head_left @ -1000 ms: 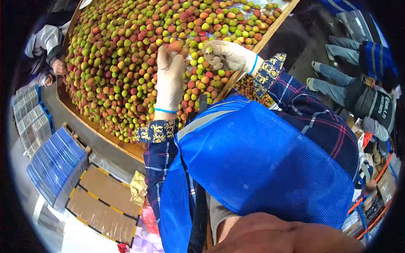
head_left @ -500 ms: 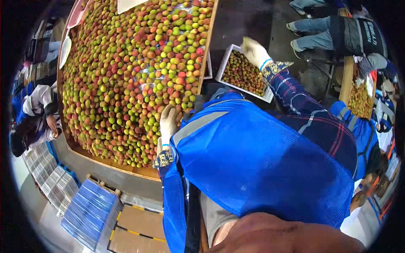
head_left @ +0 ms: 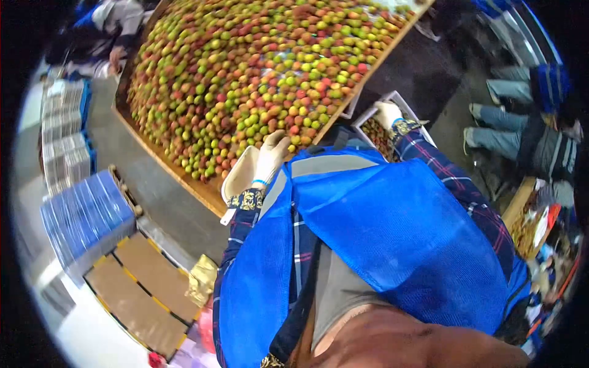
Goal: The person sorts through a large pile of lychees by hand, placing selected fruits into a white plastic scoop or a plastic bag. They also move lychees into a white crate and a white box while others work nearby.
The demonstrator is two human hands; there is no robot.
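A big wooden tray (head_left: 199,187) is heaped with red and green fruit (head_left: 257,67). My left hand (head_left: 272,156), in a white glove, lies at the tray's near edge with its fingers on the fruit, right beside a white foam dish (head_left: 238,179). Whether it grips the dish is unclear. My right hand (head_left: 388,113), also gloved, reaches down into a white box of fruit (head_left: 375,132) beside the tray's right edge. What its fingers hold is hidden. My blue mesh apron (head_left: 392,233) covers the lower middle of the view.
A stack of blue crates (head_left: 86,221) and flat cardboard sheets (head_left: 141,288) lie on the floor at left, with grey trays (head_left: 64,135) behind. Another person (head_left: 110,24) works at the tray's far left corner. People (head_left: 527,138) sit at right near another fruit tray (head_left: 521,224).
My right hand dropped from the pile, passed over the white box, and now sits lower in it. My left hand slid back to the tray's near edge beside the white dish. The view swung.
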